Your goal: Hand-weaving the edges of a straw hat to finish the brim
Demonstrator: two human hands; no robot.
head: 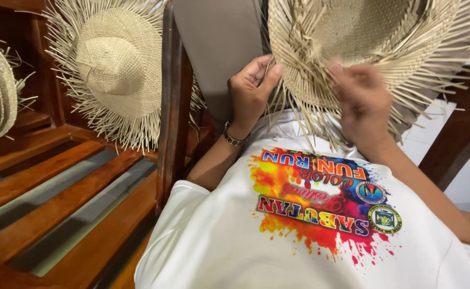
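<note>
Unfinished pale woven straw hat (352,37) with loose, unbraided strands fringing its brim, held up at chest height over the person's white printed T-shirt (245,235). Left hand (252,91): thumb and fingers pinched on the brim's edge strands; metal wristwatch (232,136) on that wrist. Right hand (360,99): blurred, fingers curled into the fringe, grip on particular strands cannot be told. Just left, a dark wooden post (172,107). Beyond it, a second fringed straw hat (114,64) leans on a slatted red-brown wooden bench (47,187).
</note>
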